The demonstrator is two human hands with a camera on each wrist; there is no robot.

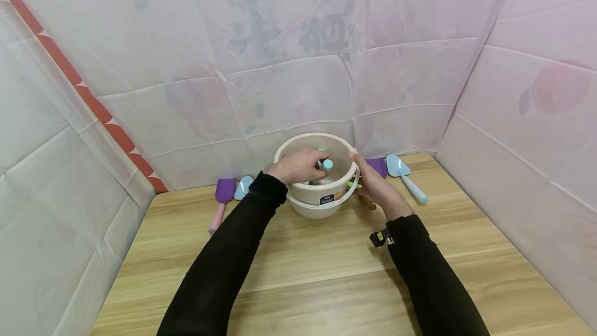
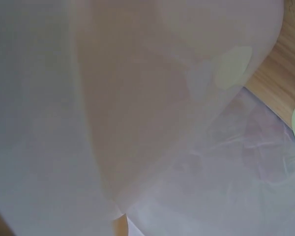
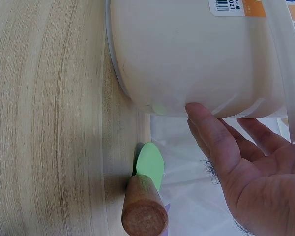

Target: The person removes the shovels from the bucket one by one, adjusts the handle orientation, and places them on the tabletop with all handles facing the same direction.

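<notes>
Two cream plastic bowls stand nested at the back of the wooden table; the right wrist view shows the outer wall and its barcode label. My left hand reaches over the rim and grips a light-blue utensil handle inside the bowl. The utensil's lower end is hidden. My right hand rests with straight fingers against the bowl's right side. The left wrist view is filled by the blurred bowl wall.
A green spatula with a wooden handle lies by the bowl under my right hand. A purple spatula and a light-blue blade lie left. Another purple spatula and a light-blue spatula lie right. Sheeted walls enclose the table.
</notes>
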